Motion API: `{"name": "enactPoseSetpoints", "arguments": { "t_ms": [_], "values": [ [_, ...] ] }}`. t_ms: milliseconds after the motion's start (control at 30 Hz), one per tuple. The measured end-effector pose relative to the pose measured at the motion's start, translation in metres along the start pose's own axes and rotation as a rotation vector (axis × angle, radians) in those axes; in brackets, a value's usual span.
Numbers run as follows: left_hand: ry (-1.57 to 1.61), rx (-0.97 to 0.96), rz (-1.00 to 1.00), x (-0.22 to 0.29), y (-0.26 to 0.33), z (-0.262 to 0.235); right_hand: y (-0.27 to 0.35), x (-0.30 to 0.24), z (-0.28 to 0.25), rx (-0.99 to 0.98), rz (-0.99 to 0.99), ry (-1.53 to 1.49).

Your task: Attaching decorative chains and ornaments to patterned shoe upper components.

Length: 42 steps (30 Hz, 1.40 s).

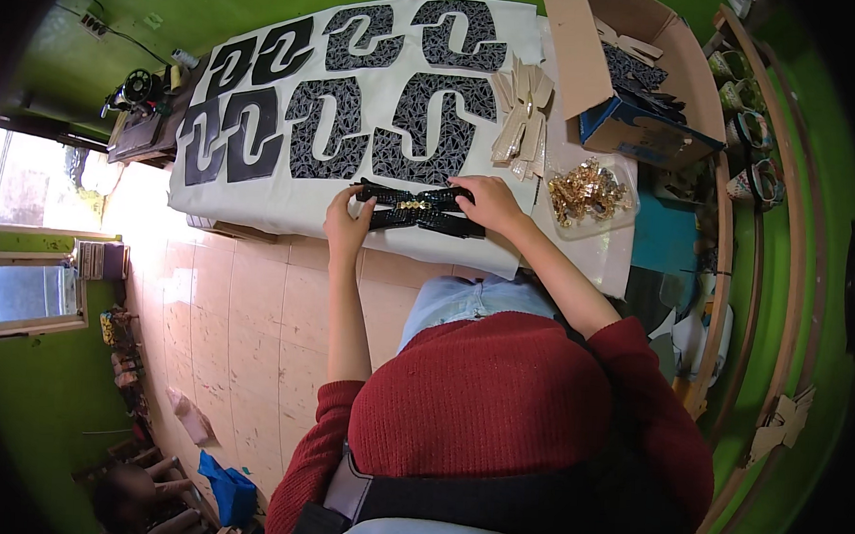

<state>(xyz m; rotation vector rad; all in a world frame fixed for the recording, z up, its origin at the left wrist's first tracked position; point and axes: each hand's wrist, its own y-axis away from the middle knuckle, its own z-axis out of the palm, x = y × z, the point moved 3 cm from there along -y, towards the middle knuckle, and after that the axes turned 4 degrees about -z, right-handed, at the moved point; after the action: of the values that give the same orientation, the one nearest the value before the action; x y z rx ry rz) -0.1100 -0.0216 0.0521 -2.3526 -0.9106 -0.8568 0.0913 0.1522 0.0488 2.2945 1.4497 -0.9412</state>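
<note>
At the table's near edge lies a shiny black bundle of strap-like pieces [436,221], pinched in at the middle, where a gold ornament sits. My left hand [346,221] grips its left end, thumb and fingers closed on it. My right hand [492,205] is closed on the upper right end, fingers bent over the top. Parts of both ends are hidden under the fingers. Just beyond are flat black-and-grey patterned cut pieces [323,153]. A similarly shaped beige bundle [522,128] rests to the right of them.
A clear plastic tub of gold ornaments [591,196] stands to my right. Behind it, an open cardboard box [678,106] holds dark patterned pieces. White cloth [249,200] covers the table. A machine with a black wheel [141,87] stands far left. Another person [141,498] is at lower left.
</note>
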Motion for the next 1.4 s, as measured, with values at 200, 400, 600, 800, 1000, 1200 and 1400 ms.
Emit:
{"name": "enactPoseSetpoints", "arguments": {
  "t_ms": [200,400,600,800,1000,1200,1400],
  "values": [
    [0.096,0.240,-0.151,-0.014,0.036,0.003,0.020,0.003,0.005,0.064,-0.103,0.044],
    [0.065,0.257,-0.049,0.025,0.044,0.007,0.034,0.009,-0.022,0.114,-0.014,-0.158],
    [0.099,0.051,0.355,0.130,0.033,0.054,0.054,0.002,-0.072,0.222,-0.015,-0.259],
    [0.154,-0.180,0.588,0.249,0.022,0.105,0.069,-0.001,-0.158,0.392,-0.015,-0.261],
    [0.131,-0.281,0.699,0.327,-0.001,0.150,0.079,0.034,-0.258,0.543,-0.054,-0.092],
    [0.038,-0.268,0.657,0.342,-0.017,0.192,0.077,0.100,-0.308,0.514,0.040,0.007],
    [0.051,-0.292,0.563,0.331,-0.019,0.196,0.047,0.132,-0.327,0.045,0.276,0.024]
  ]
}}
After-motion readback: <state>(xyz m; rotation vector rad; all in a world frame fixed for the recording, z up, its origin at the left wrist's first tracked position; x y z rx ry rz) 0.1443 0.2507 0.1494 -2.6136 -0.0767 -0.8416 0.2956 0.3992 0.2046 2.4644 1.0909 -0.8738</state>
